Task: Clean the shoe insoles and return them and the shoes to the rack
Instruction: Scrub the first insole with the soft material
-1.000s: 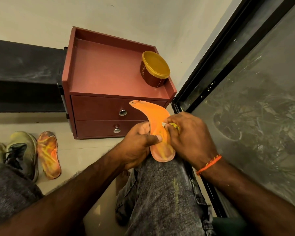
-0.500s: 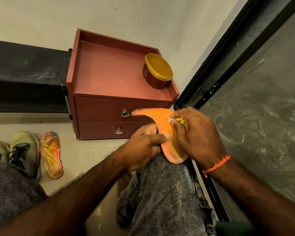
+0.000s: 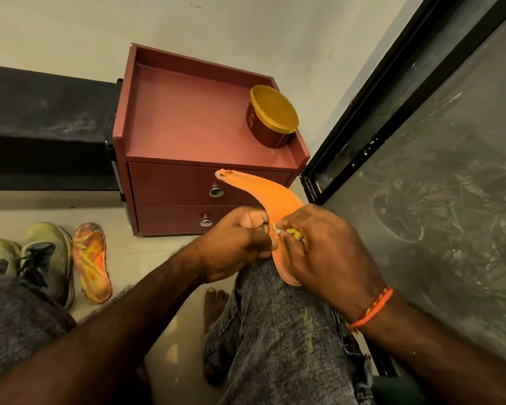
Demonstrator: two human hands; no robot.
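Pale tiled floor [image 3: 146, 249] carries a red two-drawer cabinet [image 3: 187, 127] against the wall, two greenish sneakers [image 3: 46, 258] at left, an orange-yellow insole [image 3: 91, 261] just beside them, and a bare foot [image 3: 214, 302]. Gold-lidded brown tub [image 3: 270, 121] sits on the cabinet top, right rear corner

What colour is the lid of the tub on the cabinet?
The lid is mustard yellow, on a dark red-brown tub; the head view shows it clearly.

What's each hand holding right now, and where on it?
The left hand grips the bent orange foam insole at its middle edge. The right hand pinches a small yellow-and-white object, mostly hidden, against it.
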